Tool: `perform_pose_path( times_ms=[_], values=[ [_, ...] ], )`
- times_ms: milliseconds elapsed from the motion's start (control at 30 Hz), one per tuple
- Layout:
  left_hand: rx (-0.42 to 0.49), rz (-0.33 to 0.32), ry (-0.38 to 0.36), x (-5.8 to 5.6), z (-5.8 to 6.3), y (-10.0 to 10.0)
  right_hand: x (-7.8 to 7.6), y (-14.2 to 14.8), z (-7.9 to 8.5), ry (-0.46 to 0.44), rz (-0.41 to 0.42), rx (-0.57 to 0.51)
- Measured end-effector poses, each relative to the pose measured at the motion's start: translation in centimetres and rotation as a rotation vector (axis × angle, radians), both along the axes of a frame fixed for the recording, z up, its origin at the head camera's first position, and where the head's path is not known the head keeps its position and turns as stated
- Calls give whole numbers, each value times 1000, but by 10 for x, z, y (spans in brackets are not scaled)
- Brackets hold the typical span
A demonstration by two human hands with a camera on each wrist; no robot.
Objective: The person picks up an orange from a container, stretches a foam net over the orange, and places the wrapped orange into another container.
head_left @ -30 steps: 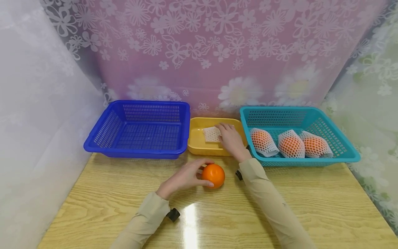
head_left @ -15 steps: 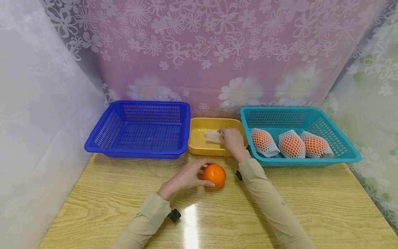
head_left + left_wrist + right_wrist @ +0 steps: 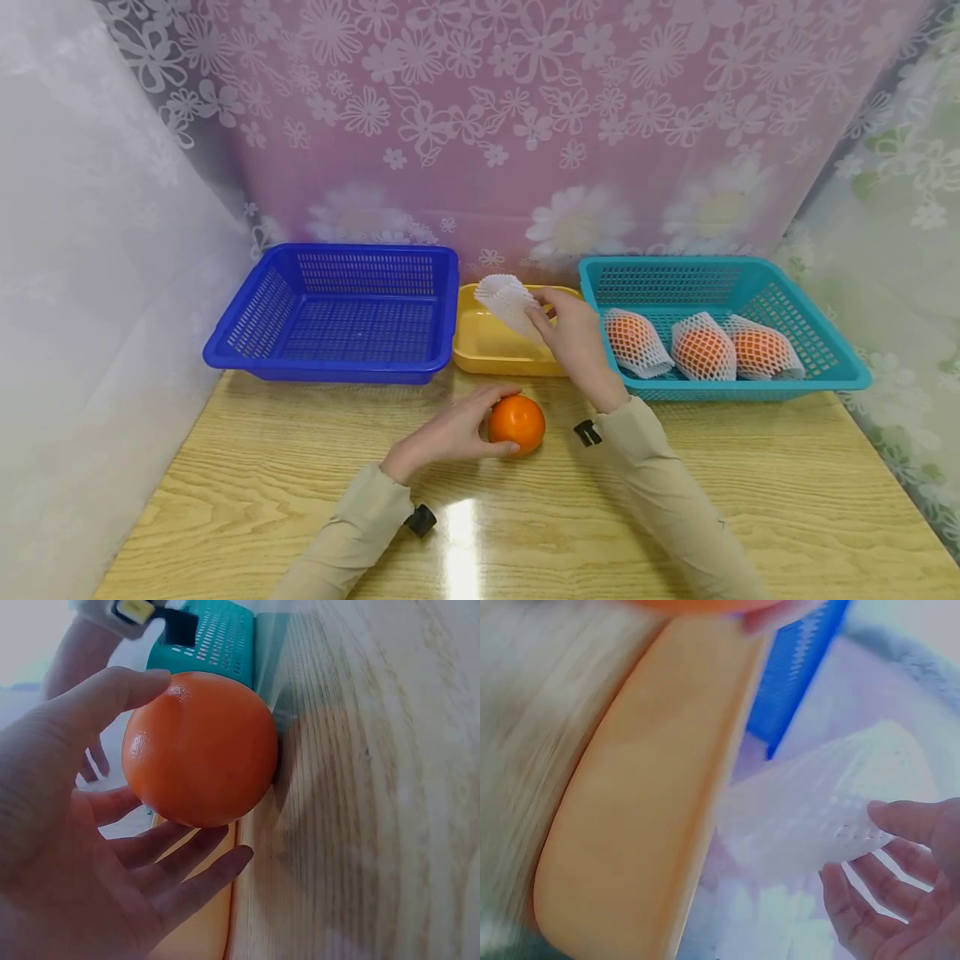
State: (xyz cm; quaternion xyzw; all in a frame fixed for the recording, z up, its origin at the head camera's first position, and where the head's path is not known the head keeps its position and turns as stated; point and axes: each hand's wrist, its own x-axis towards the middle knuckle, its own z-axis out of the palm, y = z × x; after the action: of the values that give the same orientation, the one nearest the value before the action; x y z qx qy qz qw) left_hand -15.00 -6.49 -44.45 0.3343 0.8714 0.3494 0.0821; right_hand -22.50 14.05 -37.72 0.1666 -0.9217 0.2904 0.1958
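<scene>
An orange (image 3: 517, 425) rests on the wooden table in front of the yellow tray. My left hand (image 3: 450, 427) curves round its left side, thumb in front and fingers behind; the left wrist view shows the thumb and fingers on the orange (image 3: 201, 750). Above the yellow tray (image 3: 487, 358), my right hand (image 3: 577, 337) pinches a white foam net sleeve (image 3: 506, 300) between thumb and fingers. In the right wrist view the foam net sleeve (image 3: 825, 802) looks partly opened out and hangs apart from the tray.
A blue basket (image 3: 330, 367) stands left of the tray. On the right, a teal basket (image 3: 750, 386) holds oranges in foam nets (image 3: 703, 348). A floral curtain (image 3: 525, 167) hangs behind them.
My right hand has taken hold of the foam net sleeve in the yellow tray and lifted it above the tray. The left hand and the orange have barely moved.
</scene>
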Motion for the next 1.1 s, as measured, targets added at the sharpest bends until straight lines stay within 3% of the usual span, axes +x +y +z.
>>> perform_pose_path(
  times_ms=[133, 267, 467, 567, 667, 800, 867, 1100],
  values=[
    [1, 24, -34, 0, 2, 0, 14, 8, 9, -63, 26, -167],
    [63, 109, -75, -1, 8, -2, 27, 15, 11, -93, 51, -314],
    [359, 269, -108, -7, 16, 3, 44, 20, 4, -88, 124, -492],
    [565, 314, -227, -9, 20, 7, 52, 20, -4, -87, 156, -534],
    [789, 339, -449, -10, 21, 11, 60, 20, -13, -78, 167, -541],
    [962, 380, -690, -11, 22, 14, 68, 19, -22, -57, 164, -520],
    [990, 393, -734, -11, 21, 14, 72, 17, -25, -37, 171, -518],
    [1108, 401, -784, -9, 21, 20, 78, 15, -28, -53, 224, -522]
  ],
)
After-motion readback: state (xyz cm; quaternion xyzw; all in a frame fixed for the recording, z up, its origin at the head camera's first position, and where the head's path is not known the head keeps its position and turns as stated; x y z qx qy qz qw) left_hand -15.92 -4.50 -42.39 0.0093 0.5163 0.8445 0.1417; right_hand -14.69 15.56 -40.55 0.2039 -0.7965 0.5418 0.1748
